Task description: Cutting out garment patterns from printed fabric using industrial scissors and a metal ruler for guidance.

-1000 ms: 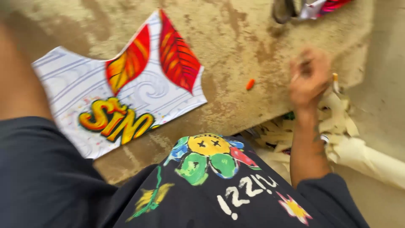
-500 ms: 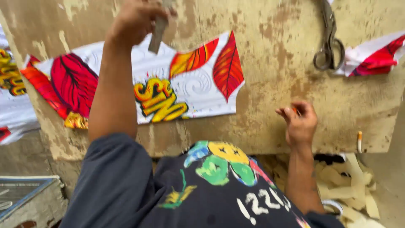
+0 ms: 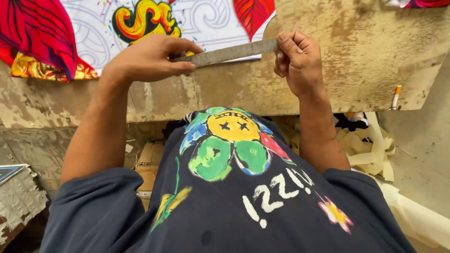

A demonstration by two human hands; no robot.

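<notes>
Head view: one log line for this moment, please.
left hand: grips ruler end | right hand: grips other end | ruler: held over worn table | printed fabric: flat behind

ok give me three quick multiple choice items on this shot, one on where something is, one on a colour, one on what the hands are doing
1. Where does the marker lie?
A. on the worn table near its right edge
B. on the printed fabric
C. in the left hand

2. What colour is the leaf print at the top?
A. blue
B. red
C. black

3. How is the ruler held?
A. lying flat, untouched
B. by one hand only
C. by the left hand and right hand, one at each end

Answers: 1 A, it rests by the table's right edge; 2 B, the leaf is red with dark veins; 3 C, fingers of both hands pinch its ends.
</notes>
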